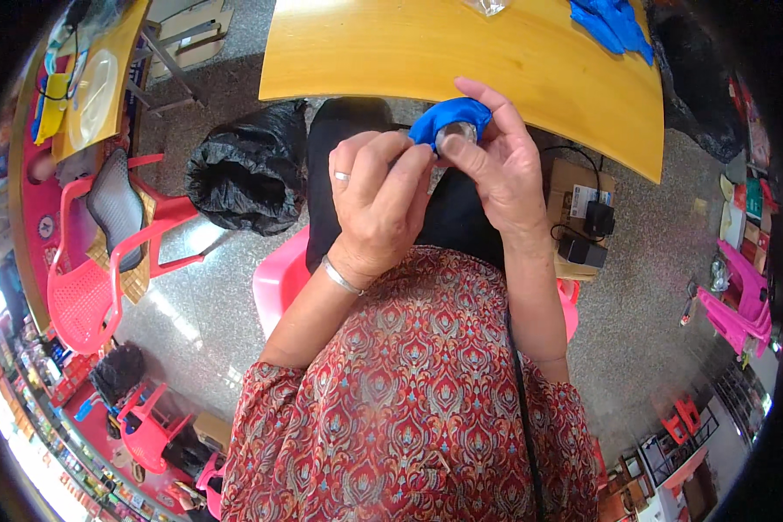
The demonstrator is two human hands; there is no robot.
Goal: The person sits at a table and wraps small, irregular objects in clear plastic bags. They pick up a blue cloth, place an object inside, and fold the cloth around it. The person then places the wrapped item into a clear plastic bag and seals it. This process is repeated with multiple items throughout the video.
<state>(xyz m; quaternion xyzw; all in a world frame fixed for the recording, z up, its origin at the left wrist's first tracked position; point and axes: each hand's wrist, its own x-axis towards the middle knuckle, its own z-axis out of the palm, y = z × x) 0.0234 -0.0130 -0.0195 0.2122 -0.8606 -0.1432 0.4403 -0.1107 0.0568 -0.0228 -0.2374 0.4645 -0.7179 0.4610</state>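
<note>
A: Table (531, 61) first, biggest item. Yellow wood top, curved edge, across the top of the view. More blue cloth (613, 22) lies on its far right corner, well apart from the hands.

B: Next down?

A: Black bin bag (248, 178), open mouth, on the speckled floor left of the person's lap. Red plastic chair (104, 261) further left with a grey cushion on it. Pink stool (278, 278) under the person, edge showing beside the left forearm. Cardboard box (574, 200) on the floor at the right, black adapters and a cable on it.

B: Hands?

A: Both raised in front of the chest, just below the table edge. Left hand (378, 204): back faces the camera, ring on one finger, silver bangle at the wrist, fingers curled, tips closed on the left side of the small item. Right hand (496, 170): thumb and fingers pinched on the same item from the right, index finger stretched over the top.

B: And the item?

A: Small round metal piece (455, 135), silvery, half wrapped in a blue cloth piece (448, 117). Cloth bunches over the top and left of it. It sits between the two sets of fingertips, touching both. Exact kind of object, cannot tell, too hidden.

B: Resting on anything?

A: No, held in the air above the lap, near the table edge, not touching it.
</note>
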